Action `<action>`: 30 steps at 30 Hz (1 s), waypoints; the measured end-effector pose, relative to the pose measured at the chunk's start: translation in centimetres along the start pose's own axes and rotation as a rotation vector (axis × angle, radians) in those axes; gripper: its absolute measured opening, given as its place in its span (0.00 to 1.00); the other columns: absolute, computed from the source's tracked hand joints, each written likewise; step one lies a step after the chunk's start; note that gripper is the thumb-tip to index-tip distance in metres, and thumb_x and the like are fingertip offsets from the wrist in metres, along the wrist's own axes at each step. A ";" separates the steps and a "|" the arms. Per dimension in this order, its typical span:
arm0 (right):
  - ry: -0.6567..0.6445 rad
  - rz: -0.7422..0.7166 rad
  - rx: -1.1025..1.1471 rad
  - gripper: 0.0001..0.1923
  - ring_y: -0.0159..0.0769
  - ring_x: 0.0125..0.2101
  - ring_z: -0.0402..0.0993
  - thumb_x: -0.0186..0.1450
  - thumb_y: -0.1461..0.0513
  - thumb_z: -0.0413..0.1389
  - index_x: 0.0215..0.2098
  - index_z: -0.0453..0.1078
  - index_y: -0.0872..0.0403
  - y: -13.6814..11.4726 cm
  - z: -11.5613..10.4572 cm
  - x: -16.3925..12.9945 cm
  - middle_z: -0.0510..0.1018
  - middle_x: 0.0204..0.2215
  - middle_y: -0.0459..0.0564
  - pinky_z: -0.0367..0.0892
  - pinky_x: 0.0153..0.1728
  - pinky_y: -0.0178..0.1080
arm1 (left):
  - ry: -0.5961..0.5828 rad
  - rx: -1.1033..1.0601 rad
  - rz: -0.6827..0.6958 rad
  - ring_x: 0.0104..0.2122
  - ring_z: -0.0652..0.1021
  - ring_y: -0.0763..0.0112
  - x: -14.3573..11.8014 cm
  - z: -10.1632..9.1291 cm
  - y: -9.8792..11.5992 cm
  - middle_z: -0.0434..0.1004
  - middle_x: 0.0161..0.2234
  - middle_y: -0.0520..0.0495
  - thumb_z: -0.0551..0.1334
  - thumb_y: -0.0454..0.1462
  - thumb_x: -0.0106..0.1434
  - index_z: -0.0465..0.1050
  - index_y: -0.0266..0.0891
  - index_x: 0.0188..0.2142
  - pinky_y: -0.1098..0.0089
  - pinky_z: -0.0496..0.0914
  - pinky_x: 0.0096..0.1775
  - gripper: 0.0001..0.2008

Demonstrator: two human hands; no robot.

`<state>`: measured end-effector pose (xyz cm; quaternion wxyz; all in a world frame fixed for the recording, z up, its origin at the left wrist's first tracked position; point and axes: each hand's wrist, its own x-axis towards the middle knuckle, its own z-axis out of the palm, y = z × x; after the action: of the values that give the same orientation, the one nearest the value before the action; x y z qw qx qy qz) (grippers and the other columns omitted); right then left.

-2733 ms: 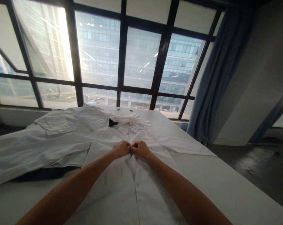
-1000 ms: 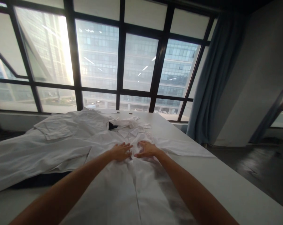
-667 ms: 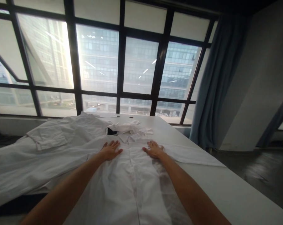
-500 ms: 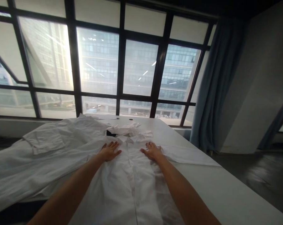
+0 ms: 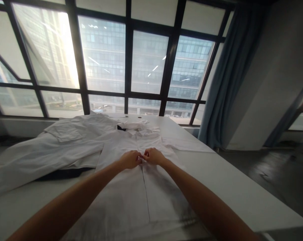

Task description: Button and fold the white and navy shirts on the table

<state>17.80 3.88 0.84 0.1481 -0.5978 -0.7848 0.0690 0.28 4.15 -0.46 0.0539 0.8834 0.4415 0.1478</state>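
Both hands have drawn inward from flat, spread positions to meet at frame centre. Left to right: a second garment [image 5: 66, 144] lies spread at left, overlapping the shirt [image 5: 131, 201]. The left hand [image 5: 128, 159] and right hand [image 5: 153, 156] touch at the shirt's front placket, fingers curled shut and pinching the fabric edges together, apparently at a button. The shirt lies flat, front up, on the counter [image 5: 229, 187], collar toward the window.
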 end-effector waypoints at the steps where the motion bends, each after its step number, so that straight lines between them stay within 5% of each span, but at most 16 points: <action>1: -0.028 0.008 -0.003 0.10 0.38 0.32 0.75 0.60 0.55 0.59 0.33 0.78 0.51 -0.2 0.1 -0.5 0.81 0.30 0.50 0.61 0.28 0.33 | -0.010 0.006 0.006 0.38 0.77 0.62 -0.5 0.3 0.3 0.79 0.38 0.44 0.56 0.40 0.64 0.78 0.42 0.44 0.67 0.68 0.42 0.14; 7: -0.036 0.075 -0.084 0.13 0.43 0.34 0.77 0.59 0.53 0.59 0.30 0.77 0.53 -1.3 0.5 -1.3 0.81 0.32 0.55 0.63 0.30 0.35 | 0.040 -0.065 -0.052 0.41 0.78 0.61 -0.8 1.0 -0.1 0.81 0.38 0.41 0.52 0.37 0.65 0.80 0.40 0.40 0.68 0.67 0.45 0.16; 14: 0.005 0.039 0.056 0.16 0.39 0.31 0.76 0.55 0.48 0.62 0.27 0.77 0.52 -0.2 2.2 0.1 0.80 0.27 0.51 0.61 0.27 0.32 | 0.015 -0.172 -0.249 0.31 0.78 0.67 1.8 1.7 -1.6 0.81 0.29 0.46 0.61 0.39 0.55 0.81 0.40 0.31 0.73 0.66 0.32 0.10; 22: -0.063 0.053 0.064 0.09 0.35 0.25 0.74 0.57 0.61 0.57 0.23 0.77 0.55 0.3 1.7 0.2 0.78 0.20 0.50 0.56 0.23 0.31 | 0.017 -0.284 -0.307 0.21 0.72 0.72 1.6 1.7 -0.5 0.72 0.17 0.47 0.57 0.37 0.57 0.78 0.35 0.24 0.74 0.61 0.26 0.13; 30: 0.191 0.002 0.221 0.10 0.33 0.26 0.73 0.58 0.64 0.54 0.27 0.77 0.57 -0.2 0.7 -0.7 0.79 0.25 0.50 0.60 0.27 0.31 | 0.151 -0.561 -0.270 0.18 0.70 0.74 0.3 2.1 0.1 0.70 0.16 0.52 0.55 0.41 0.61 0.77 0.32 0.33 0.74 0.62 0.25 0.16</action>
<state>17.53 3.24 0.12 0.2870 -0.5826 -0.7541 0.0977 1.13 4.40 -2.36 0.2812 0.7541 0.4996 0.3205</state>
